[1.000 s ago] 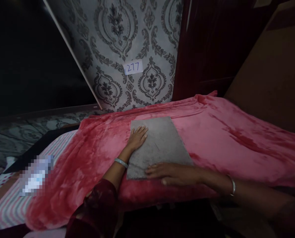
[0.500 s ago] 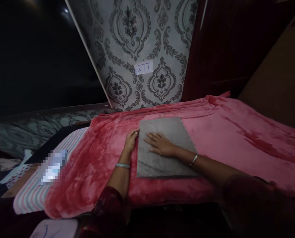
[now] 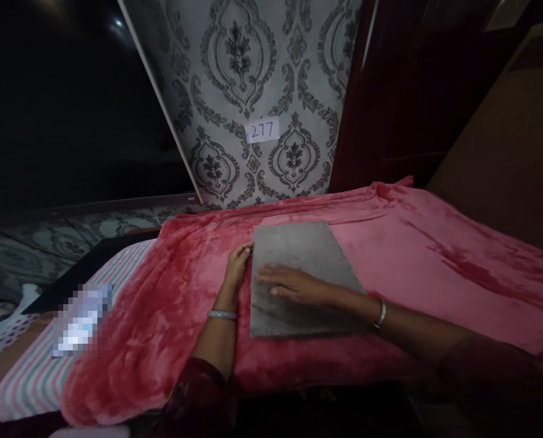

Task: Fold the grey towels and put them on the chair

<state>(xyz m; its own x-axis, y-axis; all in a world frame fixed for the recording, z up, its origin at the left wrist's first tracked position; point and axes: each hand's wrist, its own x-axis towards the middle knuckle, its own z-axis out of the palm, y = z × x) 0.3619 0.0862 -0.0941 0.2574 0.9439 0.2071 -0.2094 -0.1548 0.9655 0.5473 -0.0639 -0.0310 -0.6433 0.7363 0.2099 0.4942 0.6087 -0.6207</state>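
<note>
A flat grey rectangular plush cloth [image 3: 312,249] lies on a pink and red fleece blanket [image 3: 390,237] in front of me. My left hand [image 3: 238,263] is at the cloth's left edge, near its upper corner, with fingers drawn together and seemingly pinching the edge. Over the middle of the cloth is my right hand [image 3: 293,285], palm down with fingers stretched out. It is slightly blurred, and I cannot tell whether it presses on the cloth or hovers just above it.
A striped cloth [image 3: 29,377] sticks out from under the blanket on the left, with a pixelated item [image 3: 82,319] on it. Behind the blanket are a patterned wall with a paper label [image 3: 262,129] reading 277, a large dark screen [image 3: 70,109] and a dark red panel [image 3: 399,91].
My right hand has slid a little down and toward me across the cloth, its fingers now closer together. My left hand stays at the left edge. The view has shifted slightly.
</note>
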